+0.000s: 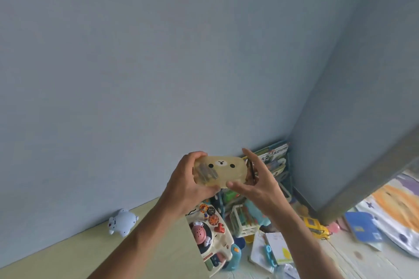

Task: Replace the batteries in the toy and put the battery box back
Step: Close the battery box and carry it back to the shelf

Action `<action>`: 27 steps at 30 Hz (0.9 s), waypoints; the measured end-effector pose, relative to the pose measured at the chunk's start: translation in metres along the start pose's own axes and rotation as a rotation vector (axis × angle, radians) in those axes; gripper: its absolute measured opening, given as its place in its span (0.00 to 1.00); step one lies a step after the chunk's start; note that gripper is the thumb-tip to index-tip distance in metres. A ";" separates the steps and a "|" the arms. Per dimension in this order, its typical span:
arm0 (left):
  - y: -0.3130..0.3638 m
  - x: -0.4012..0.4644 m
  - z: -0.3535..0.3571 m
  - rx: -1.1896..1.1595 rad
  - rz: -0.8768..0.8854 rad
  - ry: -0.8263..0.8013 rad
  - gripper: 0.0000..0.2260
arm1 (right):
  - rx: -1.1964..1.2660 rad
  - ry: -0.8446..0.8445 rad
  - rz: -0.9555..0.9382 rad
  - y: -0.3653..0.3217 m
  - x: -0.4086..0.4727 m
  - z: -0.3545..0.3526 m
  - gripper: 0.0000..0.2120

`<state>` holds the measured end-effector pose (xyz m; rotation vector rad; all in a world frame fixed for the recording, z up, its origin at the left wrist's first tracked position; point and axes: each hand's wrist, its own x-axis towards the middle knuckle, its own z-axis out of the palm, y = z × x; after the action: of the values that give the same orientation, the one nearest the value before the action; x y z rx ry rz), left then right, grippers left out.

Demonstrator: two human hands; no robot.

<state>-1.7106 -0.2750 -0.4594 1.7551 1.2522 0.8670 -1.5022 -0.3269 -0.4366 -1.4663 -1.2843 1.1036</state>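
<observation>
A translucent tan battery box [223,171] with a bear face on its lid is held up in front of the blue wall. Several batteries show through its left end. My left hand [189,180] grips the box's left end, fingers over the top and thumb underneath. My right hand [258,179] touches the right end, with the thumb under the box's lower edge and the fingers spread along the side. A white toy with a pink disc and coloured buttons [209,233] lies below my hands, at the edge of a light wooden surface [140,253].
A white bear figure [123,222] rests on the wooden surface by the wall. The floor at right is crowded: a book rack [275,163], a yellow toy car [315,227], a blue card [362,225], papers and small toys. A grey panel [367,165] slants at right.
</observation>
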 end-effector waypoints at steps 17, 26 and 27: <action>0.431 -0.073 0.127 -0.062 0.380 -0.440 0.37 | -0.094 0.561 -0.023 -0.236 -0.288 -0.290 0.41; 0.553 -0.114 0.304 -0.198 0.351 -0.650 0.37 | -0.083 0.784 0.008 -0.202 -0.392 -0.459 0.42; 0.563 -0.118 0.323 -0.221 0.343 -0.669 0.36 | -0.049 0.791 0.009 -0.197 -0.401 -0.478 0.40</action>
<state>-1.2302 -0.5661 -0.1129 1.8780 0.4143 0.4982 -1.1110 -0.7350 -0.1081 -1.6962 -0.7376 0.4013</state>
